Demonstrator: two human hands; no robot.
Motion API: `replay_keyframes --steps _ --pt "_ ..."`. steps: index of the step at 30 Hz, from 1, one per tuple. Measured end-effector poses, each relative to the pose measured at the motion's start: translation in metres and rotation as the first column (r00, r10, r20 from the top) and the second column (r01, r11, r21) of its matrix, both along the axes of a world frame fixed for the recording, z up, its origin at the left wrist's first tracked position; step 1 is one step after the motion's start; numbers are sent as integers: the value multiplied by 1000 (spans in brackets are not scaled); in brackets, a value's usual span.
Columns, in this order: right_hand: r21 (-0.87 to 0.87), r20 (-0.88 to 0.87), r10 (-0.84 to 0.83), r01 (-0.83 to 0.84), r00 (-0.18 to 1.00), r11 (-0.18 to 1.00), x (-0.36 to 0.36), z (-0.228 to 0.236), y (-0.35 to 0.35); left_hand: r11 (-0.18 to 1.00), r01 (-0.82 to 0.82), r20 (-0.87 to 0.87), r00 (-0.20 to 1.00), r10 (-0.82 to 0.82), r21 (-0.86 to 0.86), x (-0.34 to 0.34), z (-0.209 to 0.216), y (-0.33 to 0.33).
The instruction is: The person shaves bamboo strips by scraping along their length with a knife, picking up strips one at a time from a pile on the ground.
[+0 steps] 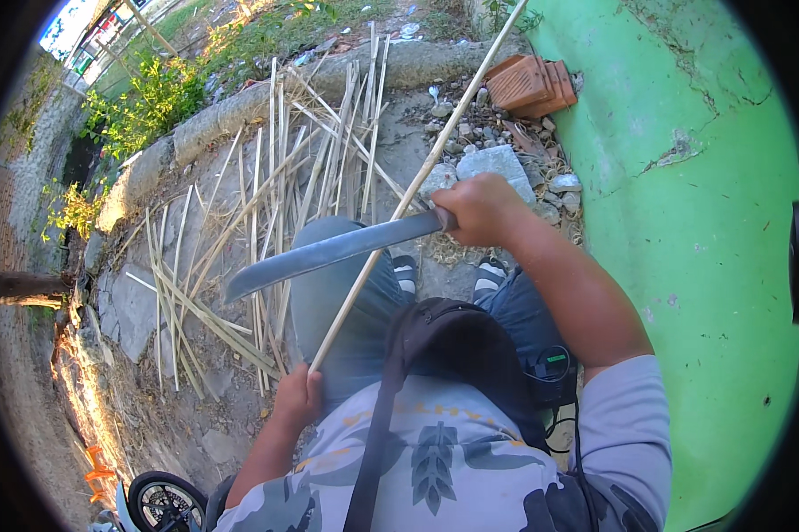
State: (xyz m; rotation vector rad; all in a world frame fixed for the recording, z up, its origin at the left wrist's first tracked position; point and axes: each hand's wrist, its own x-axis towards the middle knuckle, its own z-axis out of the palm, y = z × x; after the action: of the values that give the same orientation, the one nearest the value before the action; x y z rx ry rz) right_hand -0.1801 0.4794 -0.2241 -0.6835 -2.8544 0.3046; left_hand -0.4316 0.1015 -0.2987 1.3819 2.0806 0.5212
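Observation:
My right hand (481, 210) is closed around the handle of a machete (328, 252), whose broad grey blade points left across my knees. Behind or under the blade runs a long pale bamboo strip (444, 133), slanting from the lower left up past the top edge of the picture. Its lower end is gripped by my left hand (298, 396), fingers wrapped round it beside my left thigh. The blade crosses the strip near the handle end; whether it touches, I cannot tell. Many split bamboo strips (266, 191) lie in a loose heap on the ground in front and to the left.
A green wall (674, 177) rises close on my right. Stacked orange roof tiles (532, 86) and rubble (495, 167) sit at its foot. A low concrete kerb (231, 115) runs beyond the strips. A motorcycle wheel (165, 505) shows at the lower left.

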Motion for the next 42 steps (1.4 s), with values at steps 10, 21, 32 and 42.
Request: replay_keyframes --steps 10,21,32,42 --pt "-71 -20 -50 48 999 996 -1 -19 34 1000 10 -19 1000 -10 10 -7 -18 29" --pt "-38 -60 -107 105 992 994 13 -34 40 1000 0 -33 999 1 26 11 -28 38" --pt "7 -60 -163 164 985 986 38 -21 45 999 17 -41 999 -15 47 30 -19 35" --pt "2 -36 -237 237 971 972 31 -29 80 998 -6 7 1000 5 66 21 -29 69"
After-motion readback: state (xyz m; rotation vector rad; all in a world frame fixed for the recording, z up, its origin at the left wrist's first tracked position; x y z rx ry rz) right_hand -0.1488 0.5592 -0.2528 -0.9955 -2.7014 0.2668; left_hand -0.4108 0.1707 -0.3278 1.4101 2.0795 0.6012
